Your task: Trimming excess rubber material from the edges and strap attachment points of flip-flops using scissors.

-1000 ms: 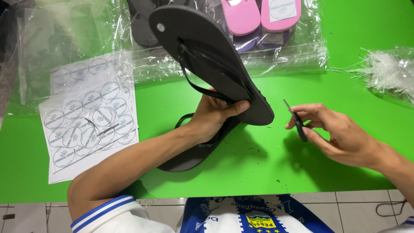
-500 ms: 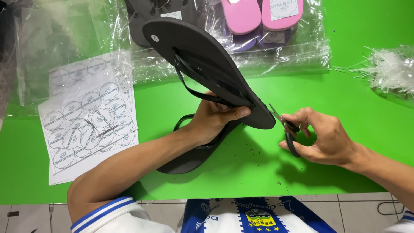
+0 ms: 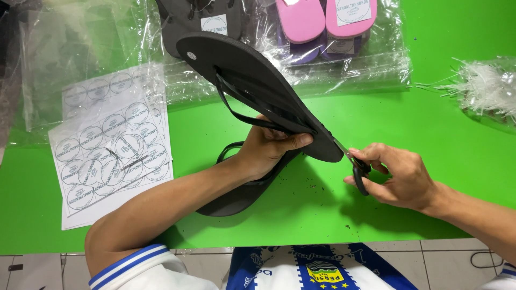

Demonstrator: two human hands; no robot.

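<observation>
My left hand grips a black flip-flop by its heel half and holds it tilted above the green table, strap side up. A second black flip-flop lies flat on the table under that hand. My right hand holds small black-handled scissors, whose blades touch the heel edge of the raised flip-flop.
White sheets of round stickers lie at the left. Clear plastic bags with grey, pink and purple flip-flops sit along the back. A tuft of thin clear plastic fasteners lies at the right. Dark crumbs dot the table near the scissors.
My right hand brought the scissors leftward until the blades reached the heel of the raised flip-flop. The left hand kept the flip-flop held up, tilting it slightly.
</observation>
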